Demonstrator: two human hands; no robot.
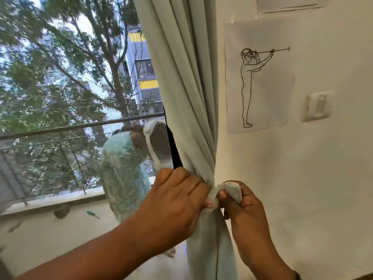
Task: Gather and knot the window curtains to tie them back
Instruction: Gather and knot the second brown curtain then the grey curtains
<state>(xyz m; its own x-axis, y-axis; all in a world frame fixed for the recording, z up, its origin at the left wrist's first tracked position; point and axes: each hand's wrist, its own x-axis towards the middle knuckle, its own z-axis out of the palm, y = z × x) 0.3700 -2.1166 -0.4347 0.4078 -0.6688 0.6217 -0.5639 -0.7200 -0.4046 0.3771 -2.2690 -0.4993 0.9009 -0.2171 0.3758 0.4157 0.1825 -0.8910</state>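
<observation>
Curtain (187, 110) — bunched at mid-height, clenched by left hand (177, 201); white tie (226, 191) pinched by right hand (245, 205) — folds likely spilled if either grip is slackened before knotting.

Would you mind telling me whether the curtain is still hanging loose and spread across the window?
No, the curtain is bunched at the wall, with the left hand gripping it and the right hand pinching a white strip.

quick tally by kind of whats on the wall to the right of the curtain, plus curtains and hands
Paper sheets on the wall: 2, the line drawing of a figure and a blank sheet cut off at the top
Wall switch: 1
Curtain: 1
Hands: 2, left hand and right hand
Total: 6
</observation>
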